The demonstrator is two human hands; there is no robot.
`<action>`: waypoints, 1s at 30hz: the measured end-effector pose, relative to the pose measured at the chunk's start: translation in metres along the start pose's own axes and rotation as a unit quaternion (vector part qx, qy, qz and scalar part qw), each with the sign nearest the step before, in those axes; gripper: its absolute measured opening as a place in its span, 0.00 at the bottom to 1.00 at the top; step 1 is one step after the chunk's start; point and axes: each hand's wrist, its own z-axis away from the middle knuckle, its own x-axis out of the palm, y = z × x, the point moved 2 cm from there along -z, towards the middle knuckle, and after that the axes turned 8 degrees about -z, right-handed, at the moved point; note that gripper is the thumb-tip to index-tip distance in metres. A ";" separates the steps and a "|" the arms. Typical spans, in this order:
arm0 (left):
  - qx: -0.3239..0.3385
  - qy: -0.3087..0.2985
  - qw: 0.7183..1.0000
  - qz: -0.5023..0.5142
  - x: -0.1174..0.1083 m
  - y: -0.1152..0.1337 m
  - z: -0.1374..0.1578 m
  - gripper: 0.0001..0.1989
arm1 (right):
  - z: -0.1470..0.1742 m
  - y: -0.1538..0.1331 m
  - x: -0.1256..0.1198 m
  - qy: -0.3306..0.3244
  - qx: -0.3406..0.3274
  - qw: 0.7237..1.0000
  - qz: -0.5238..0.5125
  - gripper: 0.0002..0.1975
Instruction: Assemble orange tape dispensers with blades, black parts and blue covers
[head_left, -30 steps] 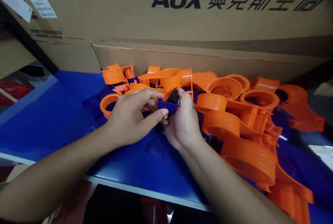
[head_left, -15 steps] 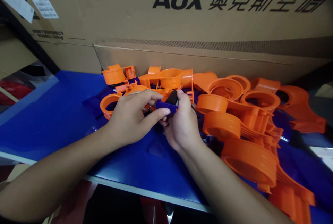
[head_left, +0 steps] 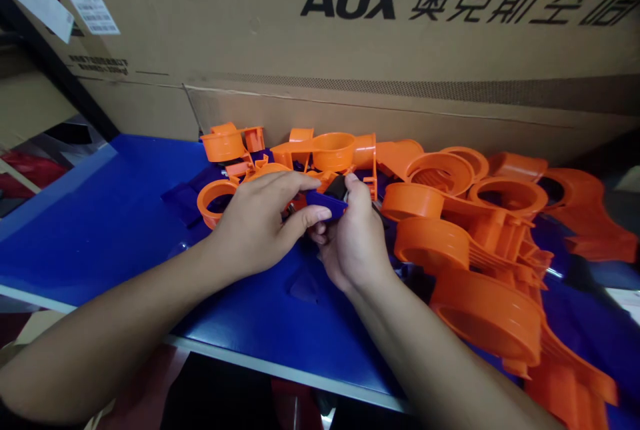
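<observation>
Both hands meet over the blue table [head_left: 115, 230], among orange plastic tape dispenser frames. My left hand [head_left: 260, 220] pinches a small flat dark-blue plastic piece [head_left: 325, 204] between thumb and fingers. My right hand [head_left: 356, 237] is closed around a part with a black section [head_left: 337, 188], its thumb on top, right at the end of the blue piece. Most of what the right hand grips is hidden by its fingers. Just beyond the hands lies an orange tape dispenser frame [head_left: 333, 151] with a round ring.
More orange dispenser frames [head_left: 487, 310] pile up on the right, and others [head_left: 223, 145] lie at the back left. Dark-blue plastic pieces [head_left: 187, 197] lie under and beside them. A large cardboard box [head_left: 250, 30] stands behind the table like a wall.
The whole view has shifted slightly, so everything appears a little further right. Both hands keep the same hold; the blue piece looks slightly turned.
</observation>
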 end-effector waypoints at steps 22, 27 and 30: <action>-0.064 -0.012 0.984 0.168 0.004 -0.012 -0.003 0.12 | 0.003 -0.001 0.002 -0.029 -0.018 0.999 -0.009 0.20; -0.061 -0.027 0.973 0.221 0.004 -0.015 -0.006 0.11 | 0.004 -0.001 0.002 -0.017 -0.026 1.000 0.000 0.19; -0.063 -0.036 0.970 0.233 0.003 -0.020 -0.008 0.13 | 0.002 0.000 0.001 -0.021 -0.023 0.999 -0.007 0.20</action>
